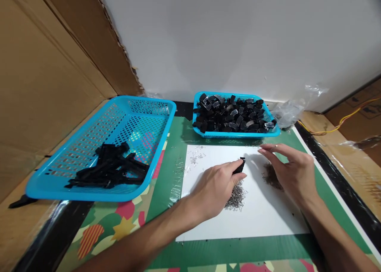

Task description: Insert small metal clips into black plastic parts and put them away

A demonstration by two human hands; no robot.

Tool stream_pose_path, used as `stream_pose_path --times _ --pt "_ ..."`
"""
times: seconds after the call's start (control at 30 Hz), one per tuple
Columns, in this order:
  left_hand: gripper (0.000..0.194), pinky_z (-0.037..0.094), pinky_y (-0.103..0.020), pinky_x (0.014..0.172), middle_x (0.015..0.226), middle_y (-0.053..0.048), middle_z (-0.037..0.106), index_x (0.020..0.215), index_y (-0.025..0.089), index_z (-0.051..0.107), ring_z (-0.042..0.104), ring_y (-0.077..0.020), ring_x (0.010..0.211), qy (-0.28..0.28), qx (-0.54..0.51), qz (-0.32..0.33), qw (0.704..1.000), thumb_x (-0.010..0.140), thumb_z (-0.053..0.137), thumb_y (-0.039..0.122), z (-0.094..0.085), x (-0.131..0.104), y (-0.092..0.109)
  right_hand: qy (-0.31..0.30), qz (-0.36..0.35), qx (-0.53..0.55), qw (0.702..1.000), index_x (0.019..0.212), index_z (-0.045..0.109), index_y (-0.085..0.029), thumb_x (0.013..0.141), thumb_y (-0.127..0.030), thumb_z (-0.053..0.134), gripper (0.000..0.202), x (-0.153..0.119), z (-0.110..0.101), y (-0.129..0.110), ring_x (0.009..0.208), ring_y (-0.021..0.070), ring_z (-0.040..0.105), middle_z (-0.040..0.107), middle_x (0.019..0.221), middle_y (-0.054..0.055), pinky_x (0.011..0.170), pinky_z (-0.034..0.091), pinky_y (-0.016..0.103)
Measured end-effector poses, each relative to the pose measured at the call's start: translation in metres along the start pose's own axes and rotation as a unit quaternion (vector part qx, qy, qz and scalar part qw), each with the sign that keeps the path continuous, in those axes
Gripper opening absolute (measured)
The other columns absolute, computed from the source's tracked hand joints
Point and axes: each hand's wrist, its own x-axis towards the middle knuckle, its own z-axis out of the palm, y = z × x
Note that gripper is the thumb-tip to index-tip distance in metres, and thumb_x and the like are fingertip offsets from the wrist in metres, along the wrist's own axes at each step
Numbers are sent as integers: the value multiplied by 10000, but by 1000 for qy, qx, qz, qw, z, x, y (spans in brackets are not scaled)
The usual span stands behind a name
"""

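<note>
One black plastic part (239,169) pinched in left hand (214,188).
Bent wires (236,198) lie near it; right hand (293,171) narrowed at fingertips, grip unclear.

White wall (226,38) beside brown cardboard (53,50)

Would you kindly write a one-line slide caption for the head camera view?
A left hand holds a black part over a white sheet strewn with small wiry pieces, the right hand alongside.
</note>
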Motion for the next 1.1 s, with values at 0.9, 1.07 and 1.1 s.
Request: stream_pose_path --times 0.9,1.07,1.1 --pt "316 439 -277 664 924 -17 789 1309 232 692 718 -184 793 -28 16 28 999 1081 476 200 1 -4 0 -31 122 106 986 769 703 -199 853 -536 835 372 -7 20 -20 604 178 696 757 718 32 564 518 281" --pt "309 462 -288 700 959 -38 793 1277 230 712 718 -205 829 -31 23 29 999 1077 477 227 -1 -4 3 -50 129 119 983 749 685 -196 853 -559 822 402 -4 19 -21 582 171 672 746 698 31 547 501 277" --pt "313 468 -293 703 958 -40 793 1275 233 715 719 -210 832 -32 24 27 999 1075 474 232 -1 -4 4 -49 127 120 983 738 681 -196 855 -558 819 404 -4 20 -20 573 167 661 739 687 29 540 494 274"
